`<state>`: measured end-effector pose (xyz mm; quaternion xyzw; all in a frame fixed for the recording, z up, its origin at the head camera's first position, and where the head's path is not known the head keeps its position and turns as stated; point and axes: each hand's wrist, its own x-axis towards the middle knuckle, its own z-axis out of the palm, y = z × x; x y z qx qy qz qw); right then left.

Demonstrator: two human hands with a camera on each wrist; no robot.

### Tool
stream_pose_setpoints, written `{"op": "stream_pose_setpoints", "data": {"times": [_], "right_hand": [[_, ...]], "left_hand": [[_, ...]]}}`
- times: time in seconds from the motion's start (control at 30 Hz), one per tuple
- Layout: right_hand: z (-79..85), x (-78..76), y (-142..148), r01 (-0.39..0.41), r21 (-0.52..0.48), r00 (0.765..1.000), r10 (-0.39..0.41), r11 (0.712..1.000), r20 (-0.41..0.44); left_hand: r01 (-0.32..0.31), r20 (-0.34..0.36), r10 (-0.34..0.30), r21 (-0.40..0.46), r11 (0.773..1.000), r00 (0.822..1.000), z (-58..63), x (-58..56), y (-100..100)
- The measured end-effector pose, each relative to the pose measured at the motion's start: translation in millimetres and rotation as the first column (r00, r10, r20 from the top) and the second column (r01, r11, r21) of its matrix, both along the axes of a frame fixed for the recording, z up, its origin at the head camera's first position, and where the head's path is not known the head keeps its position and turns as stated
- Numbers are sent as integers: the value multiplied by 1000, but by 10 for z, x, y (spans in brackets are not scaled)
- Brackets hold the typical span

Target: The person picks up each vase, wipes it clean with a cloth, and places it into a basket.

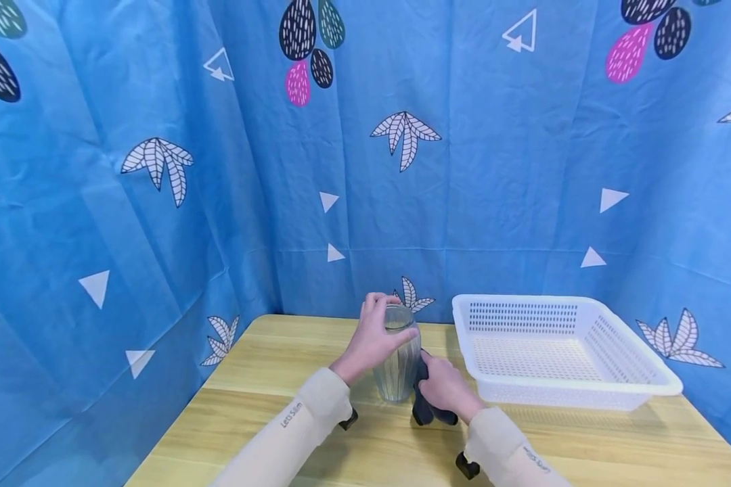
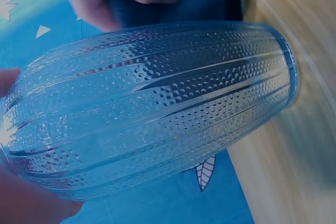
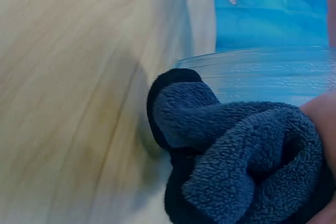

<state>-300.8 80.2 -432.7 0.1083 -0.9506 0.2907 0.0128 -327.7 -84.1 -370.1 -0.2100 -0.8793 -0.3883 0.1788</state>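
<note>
A clear ribbed glass vase (image 1: 396, 379) stands upright at the middle of the table. My left hand (image 1: 378, 337) grips it near the rim, with thumb and fingers on either side. Dimpled panels between the ribs show on the vase (image 2: 157, 108) in the left wrist view. My right hand (image 1: 446, 387) holds a folded dark grey cleaning cloth (image 1: 423, 408) against the vase's right side. Up close in the right wrist view, the cloth (image 3: 236, 156) is fluffy with black edging and hangs in folds beside the glass. The palm side of my right hand is mostly hidden.
A white perforated plastic basket (image 1: 481, 389) sits on the right of the wooden table (image 1: 231, 419), close beyond my right hand. Blue patterned curtains (image 1: 463, 169) hang behind the table and along its left side.
</note>
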Motion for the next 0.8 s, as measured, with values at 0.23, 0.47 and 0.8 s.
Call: {"op": "stream_pose_setpoints", "data": {"times": [0.23, 0.47, 0.8], "right_hand": [[302, 103, 44, 38, -88, 985, -52, 995, -163], [606, 154, 50, 10, -174, 916, -78, 985, -393], [474, 32, -38, 65, -66, 957, -81, 996, -278]], "left_hand": [[-55, -53, 52, -53, 997, 997, 56, 46, -3], [-7, -22, 7, -17, 1000, 1000, 105, 73, -37], [62, 48, -65, 50, 997, 997, 62, 73, -35]]}}
